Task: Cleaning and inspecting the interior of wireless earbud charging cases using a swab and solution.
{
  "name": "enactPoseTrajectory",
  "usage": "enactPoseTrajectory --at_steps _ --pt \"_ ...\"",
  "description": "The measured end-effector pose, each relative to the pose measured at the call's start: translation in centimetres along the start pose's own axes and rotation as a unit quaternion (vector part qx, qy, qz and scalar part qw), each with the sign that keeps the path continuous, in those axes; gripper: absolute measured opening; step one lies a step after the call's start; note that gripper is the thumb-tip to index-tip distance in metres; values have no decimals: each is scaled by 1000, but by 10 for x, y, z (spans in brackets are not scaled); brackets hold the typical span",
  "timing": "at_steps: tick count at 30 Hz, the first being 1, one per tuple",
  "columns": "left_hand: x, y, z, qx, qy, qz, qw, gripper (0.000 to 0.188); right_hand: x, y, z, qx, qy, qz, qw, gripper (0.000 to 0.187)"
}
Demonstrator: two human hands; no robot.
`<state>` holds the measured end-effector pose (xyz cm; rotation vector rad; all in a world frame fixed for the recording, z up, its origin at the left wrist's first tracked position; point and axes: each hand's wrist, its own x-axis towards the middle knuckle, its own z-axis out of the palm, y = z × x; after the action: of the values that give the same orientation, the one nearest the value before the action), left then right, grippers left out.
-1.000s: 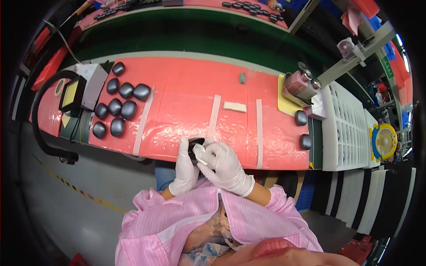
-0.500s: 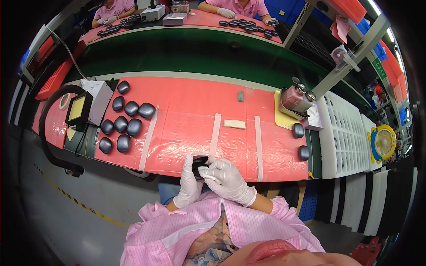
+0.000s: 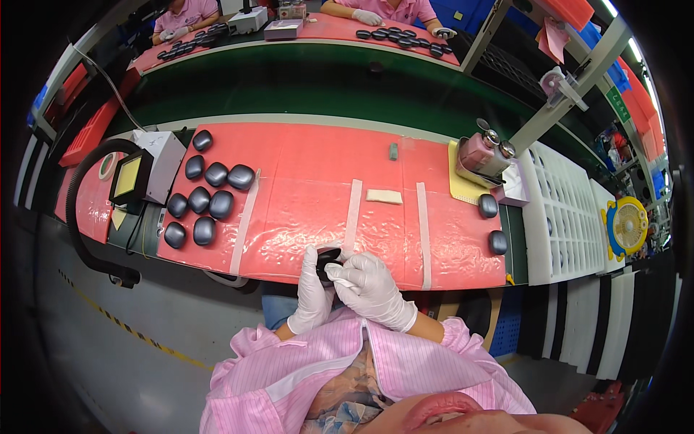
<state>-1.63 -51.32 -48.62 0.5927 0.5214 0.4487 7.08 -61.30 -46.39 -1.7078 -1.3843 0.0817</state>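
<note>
My left hand (image 3: 310, 296), in a white glove, is closed around a small rounded glossy black case (image 3: 327, 255) at the near edge of the red mat (image 3: 303, 210). My right hand (image 3: 372, 293), gloved too, pinches what looks like a white wiping cloth (image 3: 345, 283) against the case. The gloves cover the lower part of the case. To the left on the mat lie several dark grey rounded cases (image 3: 220, 205). Two more, a far case (image 3: 488, 206) and a near case (image 3: 497, 242), are at the mat's right edge.
A folded cream cloth (image 3: 384, 197) and a small green block (image 3: 393, 151) lie on the mat. Pump bottles (image 3: 481, 155) stand at the back right beside a white slotted tray (image 3: 560, 217). A lamp box (image 3: 160, 170) with a black hose stands left. Two people work across the bench.
My right fingers have shifted slightly on the black case, and the case has tilted a little within my left hand. The whole view has moved slightly.
</note>
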Motion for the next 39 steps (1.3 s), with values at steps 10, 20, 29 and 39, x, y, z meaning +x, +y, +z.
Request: enactPoseTrajectory --at_steps 10,20,29,39 --pt "0 -1 0 19 -31 8 999 49 -2 -3 -8 -34 8 -22 999 30" --pt "-4 6 7 -22 39 -11 999 50 5 -13 0 -42 6 -19 999 32" --pt "-1 -3 -1 29 -14 -1 999 47 -4 -7 -12 -69 -4 -10 998 32" --pt "-10 14 -18 -8 -73 -13 997 51 -2 -2 -11 406 -94 178 891 17"
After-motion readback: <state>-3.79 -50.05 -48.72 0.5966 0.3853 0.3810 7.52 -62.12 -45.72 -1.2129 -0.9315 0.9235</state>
